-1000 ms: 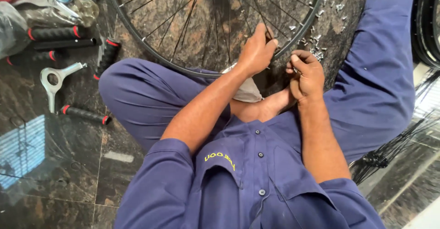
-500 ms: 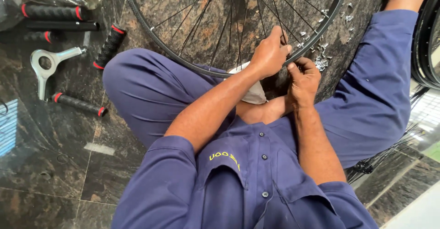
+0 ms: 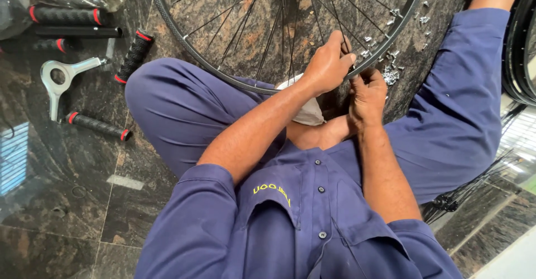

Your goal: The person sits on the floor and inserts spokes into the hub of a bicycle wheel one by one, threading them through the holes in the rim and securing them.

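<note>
A spoked bicycle wheel rim is lying nearly flat in front of the seated person, its near edge passing over their lap and its far part resting over the dark marbled floor. Thin spokes are running from the rim toward the top of the view, where the hub is out of sight.

The left hand is gripping the near edge of the rim, its fingers curled together over the rim and a spoke there. The right hand is sitting just beside it, slightly lower, with its fingers bunched together at the rim; whether they are pinching something small cannot be told, since the knuckles are hiding it. The two hands are almost touching.

A pale cloth is showing under the left wrist, lying on the lap. Just beyond the rim, to the right of the hands, small silver nipples are lying scattered on the floor.

The person is wearing a blue uniform, with knees spread to either side. Well to the left, black handlebar grips with red ends are lying near a silver metal wrench. A second black wheel is leaning at the right edge.
</note>
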